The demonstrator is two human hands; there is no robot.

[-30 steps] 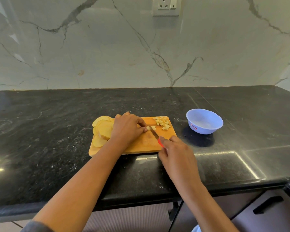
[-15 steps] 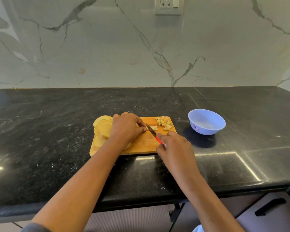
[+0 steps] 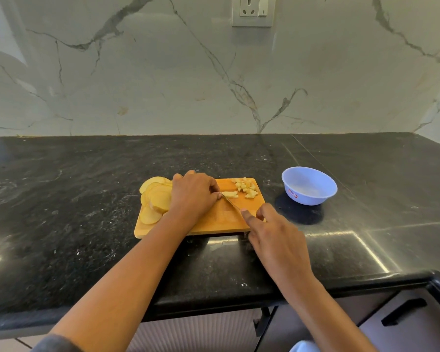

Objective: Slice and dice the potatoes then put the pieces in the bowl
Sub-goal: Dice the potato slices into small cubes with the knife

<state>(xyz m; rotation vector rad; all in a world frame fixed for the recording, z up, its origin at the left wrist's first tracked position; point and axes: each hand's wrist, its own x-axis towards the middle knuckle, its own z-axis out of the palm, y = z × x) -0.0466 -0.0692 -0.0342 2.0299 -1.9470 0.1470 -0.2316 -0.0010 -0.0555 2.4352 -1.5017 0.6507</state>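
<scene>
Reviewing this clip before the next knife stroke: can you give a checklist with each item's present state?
1. Left hand holds the potato strip down: ok.
2. Right hand grips the knife: ok.
3. Left fingertips clear of the knife: cannot tell; they look very near.
4. Diced pieces lie on the cutting board, away from the cut: ok.
5. Bowl stands upright right of the cutting board: ok.

Wooden cutting board [image 3: 214,219] on glossy black stone counter [image 3: 87,199]; plastic bowl [image 3: 309,185].
</scene>
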